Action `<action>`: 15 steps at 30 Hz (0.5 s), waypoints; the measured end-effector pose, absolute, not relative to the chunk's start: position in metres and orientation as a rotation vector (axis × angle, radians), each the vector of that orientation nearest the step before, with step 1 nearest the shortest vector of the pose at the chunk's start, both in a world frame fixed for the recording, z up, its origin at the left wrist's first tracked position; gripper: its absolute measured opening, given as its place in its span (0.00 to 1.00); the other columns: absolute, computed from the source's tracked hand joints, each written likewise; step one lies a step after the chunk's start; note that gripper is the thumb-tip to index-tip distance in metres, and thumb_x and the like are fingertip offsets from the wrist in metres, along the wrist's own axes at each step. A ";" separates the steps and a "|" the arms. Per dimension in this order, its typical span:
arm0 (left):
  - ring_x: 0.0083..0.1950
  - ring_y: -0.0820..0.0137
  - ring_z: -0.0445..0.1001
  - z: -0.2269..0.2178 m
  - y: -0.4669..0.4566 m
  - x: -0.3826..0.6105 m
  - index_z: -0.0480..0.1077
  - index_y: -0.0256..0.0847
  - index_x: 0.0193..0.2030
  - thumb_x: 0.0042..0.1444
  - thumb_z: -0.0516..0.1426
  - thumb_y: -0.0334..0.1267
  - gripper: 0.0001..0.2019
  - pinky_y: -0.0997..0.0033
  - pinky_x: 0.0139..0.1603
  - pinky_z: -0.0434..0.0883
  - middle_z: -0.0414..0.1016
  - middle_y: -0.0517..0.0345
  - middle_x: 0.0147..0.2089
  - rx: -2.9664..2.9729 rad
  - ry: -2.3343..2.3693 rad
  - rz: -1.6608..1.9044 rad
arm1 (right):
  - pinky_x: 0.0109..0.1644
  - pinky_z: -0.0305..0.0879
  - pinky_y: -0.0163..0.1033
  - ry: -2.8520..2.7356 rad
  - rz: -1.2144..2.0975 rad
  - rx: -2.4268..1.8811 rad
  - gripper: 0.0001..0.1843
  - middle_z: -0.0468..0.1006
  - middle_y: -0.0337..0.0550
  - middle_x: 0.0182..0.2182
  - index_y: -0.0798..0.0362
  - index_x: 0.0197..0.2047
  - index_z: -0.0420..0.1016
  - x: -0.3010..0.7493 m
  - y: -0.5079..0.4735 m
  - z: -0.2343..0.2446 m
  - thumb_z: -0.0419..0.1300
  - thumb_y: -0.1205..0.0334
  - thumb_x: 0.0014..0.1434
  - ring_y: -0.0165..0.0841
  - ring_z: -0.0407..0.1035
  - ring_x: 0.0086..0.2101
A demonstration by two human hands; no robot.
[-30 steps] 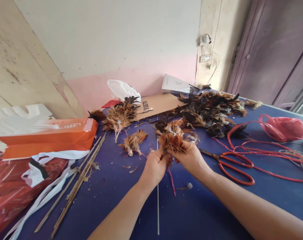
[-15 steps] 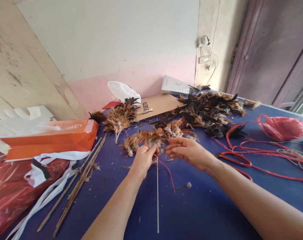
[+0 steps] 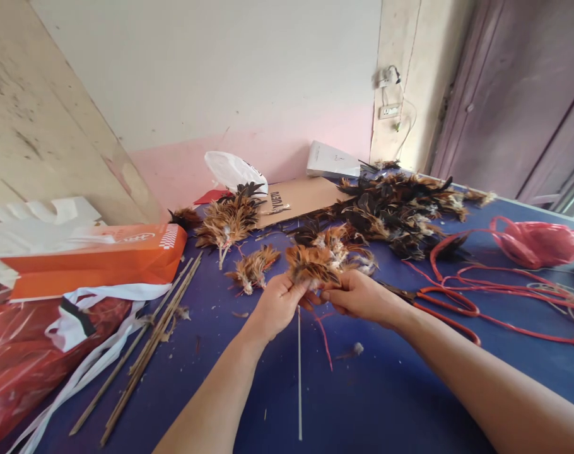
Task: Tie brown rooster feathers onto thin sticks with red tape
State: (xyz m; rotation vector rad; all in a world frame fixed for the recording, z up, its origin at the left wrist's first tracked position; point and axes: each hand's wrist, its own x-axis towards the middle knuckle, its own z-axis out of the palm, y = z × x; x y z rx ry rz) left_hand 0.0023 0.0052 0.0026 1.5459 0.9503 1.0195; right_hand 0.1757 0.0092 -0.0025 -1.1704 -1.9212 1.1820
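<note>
My left hand (image 3: 275, 306) and my right hand (image 3: 357, 295) meet over the blue table (image 3: 363, 403), both closed on the base of a small bundle of brown feathers (image 3: 308, 263). A red string (image 3: 323, 334) hangs from the bundle down onto the table. Just behind the bundle lies a loose tuft of brown and white feathers (image 3: 344, 249). Another small tied bundle (image 3: 253, 268) lies left of my left hand.
Red-handled scissors (image 3: 438, 309) lie right of my right hand, with red cord (image 3: 504, 284) and a pink bag (image 3: 537, 243) beyond. A big feather pile (image 3: 400, 208) sits at the back. Thin sticks (image 3: 149, 347), an orange bag (image 3: 93, 258) and a red plastic bag (image 3: 22, 359) lie left.
Half a second ago my right hand was open and off the bundle, which my left hand alone held further left. Now both hands grip it again, nearer the middle.
</note>
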 end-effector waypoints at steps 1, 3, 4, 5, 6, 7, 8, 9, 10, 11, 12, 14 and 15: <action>0.26 0.71 0.71 0.002 0.006 0.003 0.72 0.34 0.33 0.51 0.55 0.44 0.14 0.73 0.27 0.68 0.73 0.54 0.25 1.546 0.960 1.011 | 0.17 0.48 0.28 -1.932 1.157 -1.181 0.14 0.62 0.33 0.12 0.56 0.17 0.64 0.176 0.010 -0.003 0.53 0.58 0.50 0.21 0.53 0.14; 0.27 0.70 0.72 -0.001 0.009 0.003 0.72 0.34 0.34 0.51 0.54 0.45 0.14 0.72 0.28 0.69 0.74 0.53 0.27 1.527 0.988 0.998 | 0.17 0.50 0.28 -1.944 1.117 -1.201 0.14 0.62 0.33 0.12 0.55 0.18 0.63 0.176 0.012 -0.005 0.53 0.57 0.50 0.21 0.54 0.14; 0.27 0.70 0.72 -0.002 0.010 0.003 0.72 0.34 0.33 0.51 0.53 0.45 0.15 0.71 0.29 0.69 0.74 0.53 0.27 1.521 1.006 0.996 | 0.17 0.50 0.28 -1.942 1.107 -1.208 0.13 0.63 0.33 0.13 0.55 0.19 0.63 0.176 0.012 -0.006 0.53 0.57 0.50 0.22 0.55 0.14; 0.26 0.70 0.72 -0.004 0.011 0.003 0.71 0.34 0.32 0.51 0.53 0.46 0.15 0.71 0.29 0.70 0.74 0.53 0.26 1.523 1.025 0.995 | 0.17 0.51 0.28 -1.936 1.102 -1.213 0.13 0.63 0.33 0.13 0.55 0.20 0.63 0.176 0.012 -0.006 0.53 0.57 0.50 0.22 0.55 0.15; 0.26 0.70 0.71 -0.006 0.011 0.003 0.71 0.34 0.31 0.51 0.53 0.46 0.15 0.71 0.28 0.70 0.73 0.54 0.25 1.535 1.045 0.992 | 0.17 0.52 0.28 -1.931 1.102 -1.216 0.12 0.63 0.33 0.14 0.55 0.21 0.64 0.176 0.013 -0.006 0.53 0.57 0.50 0.22 0.56 0.15; 0.25 0.71 0.71 -0.008 0.012 0.003 0.70 0.34 0.30 0.51 0.53 0.47 0.16 0.71 0.28 0.69 0.72 0.55 0.24 1.555 1.062 0.987 | 0.17 0.52 0.28 -1.929 1.102 -1.214 0.11 0.64 0.33 0.14 0.55 0.23 0.65 0.176 0.013 -0.007 0.52 0.57 0.50 0.22 0.56 0.15; 0.24 0.71 0.70 -0.009 0.012 0.002 0.70 0.34 0.29 0.51 0.52 0.47 0.16 0.71 0.27 0.69 0.72 0.55 0.23 1.580 1.076 0.983 | 0.17 0.52 0.29 -1.929 1.098 -1.212 0.11 0.63 0.33 0.15 0.55 0.24 0.66 0.175 0.012 -0.006 0.52 0.57 0.50 0.22 0.56 0.14; 0.23 0.72 0.69 -0.011 0.012 0.002 0.69 0.35 0.28 0.51 0.52 0.48 0.16 0.71 0.26 0.68 0.71 0.56 0.23 1.605 1.087 0.973 | 0.17 0.52 0.29 -1.931 1.085 -1.208 0.11 0.63 0.33 0.15 0.55 0.26 0.67 0.175 0.012 -0.006 0.52 0.57 0.51 0.22 0.55 0.14; 0.22 0.72 0.69 -0.012 0.012 0.001 0.68 0.35 0.27 0.51 0.52 0.48 0.17 0.72 0.25 0.67 0.70 0.57 0.22 1.625 1.099 0.958 | 0.17 0.51 0.29 -1.936 1.061 -1.205 0.11 0.63 0.33 0.15 0.55 0.27 0.68 0.174 0.012 -0.006 0.52 0.57 0.51 0.22 0.55 0.14; 0.22 0.73 0.68 -0.012 0.012 0.001 0.68 0.35 0.26 0.51 0.51 0.49 0.17 0.73 0.24 0.66 0.69 0.57 0.22 1.646 1.118 0.935 | 0.17 0.51 0.29 -1.941 1.028 -1.203 0.12 0.63 0.33 0.15 0.55 0.27 0.69 0.174 0.012 -0.006 0.52 0.56 0.51 0.22 0.55 0.15; 0.21 0.74 0.66 -0.012 0.012 0.001 0.67 0.35 0.25 0.51 0.51 0.49 0.17 0.74 0.23 0.65 0.68 0.58 0.21 1.677 1.137 0.906 | 0.18 0.50 0.29 -1.948 0.987 -1.203 0.13 0.63 0.33 0.15 0.56 0.27 0.69 0.173 0.011 -0.005 0.52 0.55 0.51 0.22 0.55 0.15; 0.20 0.76 0.62 -0.010 0.010 0.000 0.65 0.35 0.23 0.52 0.50 0.50 0.19 0.76 0.22 0.61 0.64 0.61 0.19 1.778 1.161 0.838 | 0.18 0.49 0.29 -1.966 0.896 -1.200 0.15 0.63 0.34 0.15 0.56 0.25 0.69 0.173 0.011 -0.005 0.53 0.52 0.51 0.22 0.54 0.16; 0.20 0.77 0.59 -0.009 0.009 0.000 0.64 0.35 0.22 0.52 0.50 0.50 0.19 0.77 0.22 0.58 0.62 0.63 0.18 1.837 1.161 0.805 | 0.18 0.48 0.29 -1.975 0.851 -1.195 0.15 0.63 0.34 0.15 0.56 0.23 0.69 0.173 0.012 -0.006 0.54 0.52 0.50 0.22 0.54 0.16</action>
